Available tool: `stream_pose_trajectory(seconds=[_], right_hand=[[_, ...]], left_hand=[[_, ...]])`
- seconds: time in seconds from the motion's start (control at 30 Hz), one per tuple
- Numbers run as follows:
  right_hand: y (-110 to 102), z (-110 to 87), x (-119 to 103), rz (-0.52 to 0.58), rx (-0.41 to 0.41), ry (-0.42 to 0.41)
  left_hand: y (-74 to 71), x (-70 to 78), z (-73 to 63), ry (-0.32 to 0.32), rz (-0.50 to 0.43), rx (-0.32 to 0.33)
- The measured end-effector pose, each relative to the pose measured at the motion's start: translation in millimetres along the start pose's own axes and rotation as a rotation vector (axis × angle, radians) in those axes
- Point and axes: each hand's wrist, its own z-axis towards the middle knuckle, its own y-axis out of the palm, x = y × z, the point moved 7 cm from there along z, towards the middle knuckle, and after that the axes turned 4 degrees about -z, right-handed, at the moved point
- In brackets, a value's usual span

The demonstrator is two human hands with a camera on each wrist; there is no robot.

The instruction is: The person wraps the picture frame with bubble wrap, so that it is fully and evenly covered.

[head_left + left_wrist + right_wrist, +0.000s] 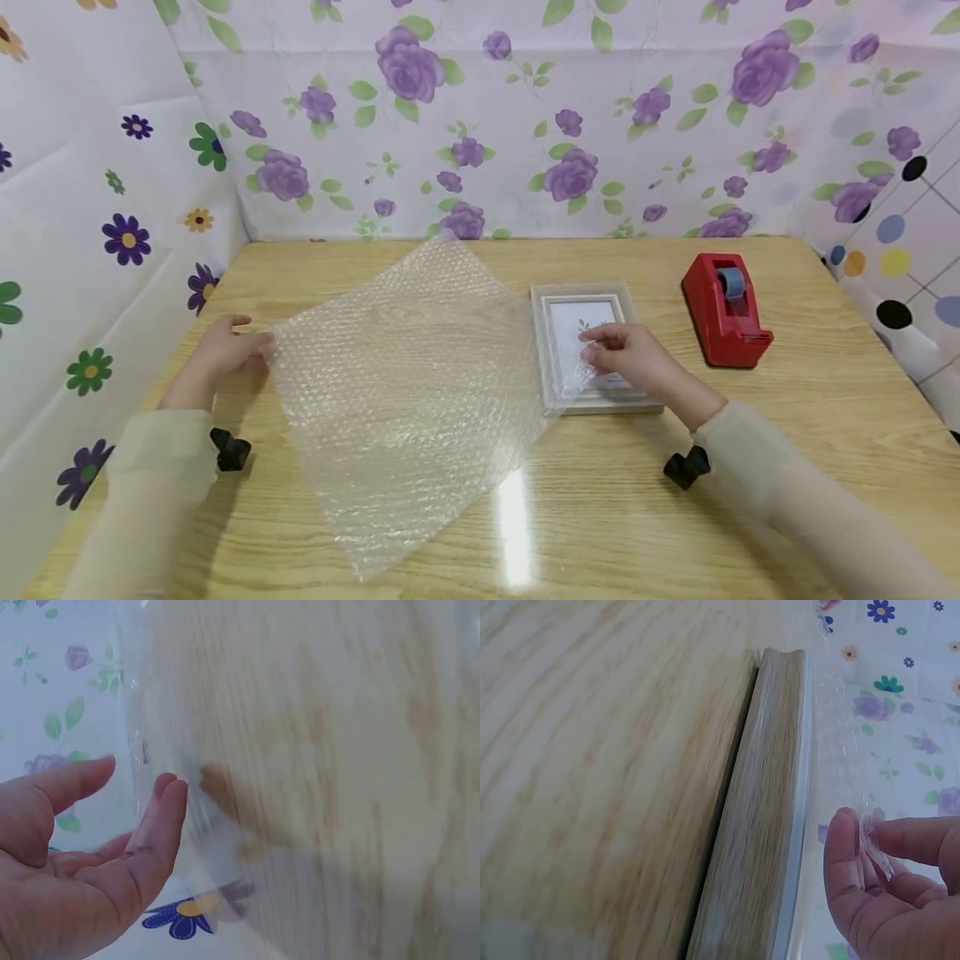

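A sheet of clear bubble wrap point(405, 375) lies turned cornerwise across the middle of the table. My left hand point(234, 346) is at its left corner; the left wrist view shows that hand point(97, 862) with thumb and fingers apart, fingertips at the wrap's edge point(139, 750). My right hand point(622, 354) pinches the right corner of the wrap above a photo frame point(600, 404). In the right wrist view, thumb and fingers hold the crumpled wrap corner point(874, 847) beside the frame's wood-grained edge point(754, 810). The frame lies face up, partly under the wrap.
A red tape dispenser point(723, 312) with a roll of tape point(731, 283) stands to the right of the frame. Flowered cloth point(480, 117) hangs behind the table point(600, 517) and along its sides. Black wrist cameras point(231, 450) sit at both cuffs.
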Motion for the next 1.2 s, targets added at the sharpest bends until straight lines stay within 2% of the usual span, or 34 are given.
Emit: stream_pose_trajectory(seconds=[0.2,0.3,0.63,0.9,1.07,1.2], right_hand=[[-3,6.8,-1,-0.003,0.008,-0.003],[-6,10.1,-2,-0.018,0.023,0.0],[-13,17.5,-1,-0.022,0.051,0.018],[-17,22.2,-1,-0.008,0.102,-0.004],[-22,21.2,0,-0.024,0.1,0.001],[-30,17.3,0,-0.036,0.1,0.003]], left_hand=[[-4.2,5.5,-4.6,0.075,-0.02,0.109],[-4.2,6.2,-9.9,0.102,0.011,0.117],[2.5,-3.2,-23.1,0.12,0.027,0.005],[9.2,-13.5,-31.4,0.092,0.083,-0.107],[11.2,-16.3,-33.6,0.065,0.089,-0.135],[11.5,-15.7,-33.7,0.077,0.095,-0.134]])
